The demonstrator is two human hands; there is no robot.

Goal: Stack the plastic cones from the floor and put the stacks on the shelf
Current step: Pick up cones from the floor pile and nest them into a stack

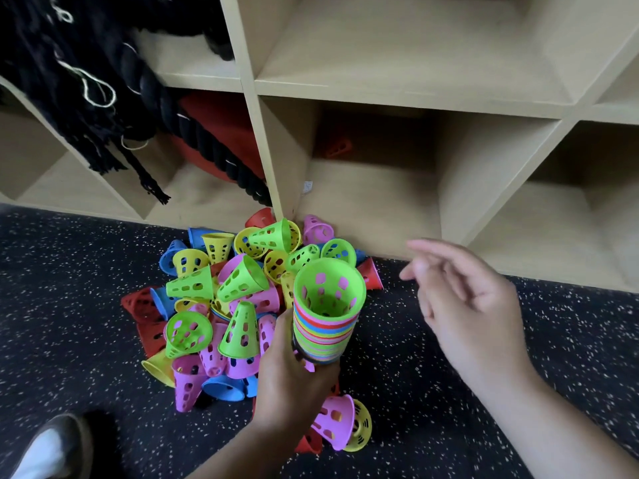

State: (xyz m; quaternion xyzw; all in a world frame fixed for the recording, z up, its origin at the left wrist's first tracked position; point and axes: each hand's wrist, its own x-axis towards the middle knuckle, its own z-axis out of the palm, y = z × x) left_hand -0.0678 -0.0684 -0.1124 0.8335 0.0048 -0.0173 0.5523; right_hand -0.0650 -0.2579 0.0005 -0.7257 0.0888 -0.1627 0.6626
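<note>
Speckled black floor runs up to a pale wooden shelf of open cubbies just behind the pile of loose cones. They lie every way in a heap, some on their sides and some mouth up, in green, yellow, pink, blue and red.

At the pile's near right edge, raised off the floor, is the stack. The left hand has its grip closed round the narrow lower end, so the wide green mouth faces up. Held that way, it seems ready to take the next cone tip first. Its nested rims show as tight bands of colour.

The right hand hovers to the right of the pile with its fingers loosely spread and its grip holding nothing. It looks slightly blurred.

The cones look like thin moulded plastic, tapered, with a flared rim and oval holes through the walls. They seem light and likely to slide into each other easily.

A pink cone lies on the near side of the pile, under the left wrist. Dark fringed cloth hangs in the cubbies behind and left of the pile. A shoe shows to its near left.
</note>
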